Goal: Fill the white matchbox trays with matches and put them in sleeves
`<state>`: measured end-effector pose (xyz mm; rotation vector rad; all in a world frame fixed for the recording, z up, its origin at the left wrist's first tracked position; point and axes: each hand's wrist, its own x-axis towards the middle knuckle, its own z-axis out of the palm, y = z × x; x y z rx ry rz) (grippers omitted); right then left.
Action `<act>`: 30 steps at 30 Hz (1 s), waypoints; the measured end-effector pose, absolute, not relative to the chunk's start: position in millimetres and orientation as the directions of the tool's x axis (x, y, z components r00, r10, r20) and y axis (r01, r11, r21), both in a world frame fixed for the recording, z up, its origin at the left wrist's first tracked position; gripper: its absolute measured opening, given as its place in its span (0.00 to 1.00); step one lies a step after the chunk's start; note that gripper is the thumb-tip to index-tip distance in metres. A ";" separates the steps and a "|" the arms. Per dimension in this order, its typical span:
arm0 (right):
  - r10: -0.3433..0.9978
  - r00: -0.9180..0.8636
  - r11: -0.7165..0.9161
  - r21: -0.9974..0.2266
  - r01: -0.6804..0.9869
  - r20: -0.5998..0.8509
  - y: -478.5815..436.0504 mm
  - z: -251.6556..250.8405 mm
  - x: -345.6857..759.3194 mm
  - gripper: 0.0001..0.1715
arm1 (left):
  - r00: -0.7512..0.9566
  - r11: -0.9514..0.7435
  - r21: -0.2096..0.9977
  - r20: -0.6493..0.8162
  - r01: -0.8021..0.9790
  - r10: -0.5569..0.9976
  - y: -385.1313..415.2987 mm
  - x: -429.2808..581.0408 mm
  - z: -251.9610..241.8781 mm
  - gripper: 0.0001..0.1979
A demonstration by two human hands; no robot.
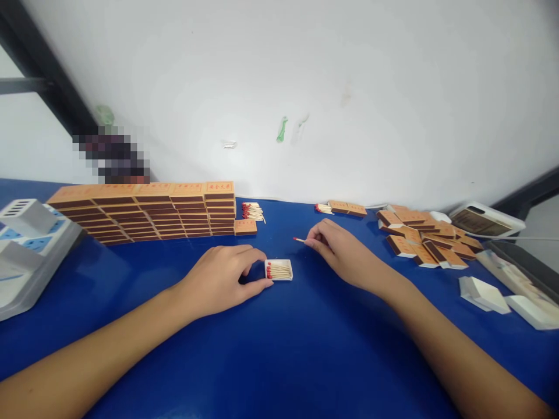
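My left hand [231,273] holds the left end of a small white matchbox tray [286,278] between thumb and fingers. Several red-tipped matches [279,271] lie side by side in that tray, heads to the left. To the right and slightly farther back, my right hand [334,247] pinches a single match [300,240] by its bare end, its red head pointing left. The match is over the blue tabletop, apart from the tray. A loose pile of matches [252,211] lies behind the tray, beside a lone closed matchbox [245,227].
Matchboxes stand in a long stacked wall [174,210] at the back left. At right are a heap of matchbox sleeves [425,233] and white trays [484,293]. More matches [323,208] lie by two flat boxes [347,208]. A grey-white device [35,256] sits far left.
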<state>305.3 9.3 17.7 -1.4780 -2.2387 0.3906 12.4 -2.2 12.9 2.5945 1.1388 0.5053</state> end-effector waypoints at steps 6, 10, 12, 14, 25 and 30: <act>0.850 -0.490 0.522 -0.424 0.740 0.191 -16.8 22.8 263.9 0.09 | 0.634 -0.661 0.368 0.212 0.653 0.744 -2.7 12.4 12.9 0.14; 0.825 -0.521 0.565 -0.347 0.748 0.220 -15.7 16.0 256.7 0.08 | 0.631 -0.658 0.365 0.210 0.658 0.747 -2.0 13.1 12.5 0.13; 0.818 -0.525 0.575 -0.332 0.748 0.235 -14.0 14.9 259.6 0.07 | 0.632 -0.661 0.364 0.215 0.656 0.745 -1.8 13.5 11.9 0.13; 0.805 -0.539 0.593 -0.312 0.742 0.247 -13.4 15.4 262.7 0.06 | 0.635 -0.664 0.363 0.216 0.653 0.742 -1.7 13.4 11.4 0.13; 0.754 -0.630 0.621 -0.516 0.590 0.186 -30.7 25.9 256.7 0.06 | 0.623 -0.654 0.381 0.218 0.654 0.751 -1.3 12.3 11.5 0.11; 0.689 -0.717 0.648 -0.532 0.545 0.104 -36.8 27.0 251.5 0.03 | 0.594 -0.636 0.385 0.238 0.669 0.769 0.9 10.9 10.8 0.13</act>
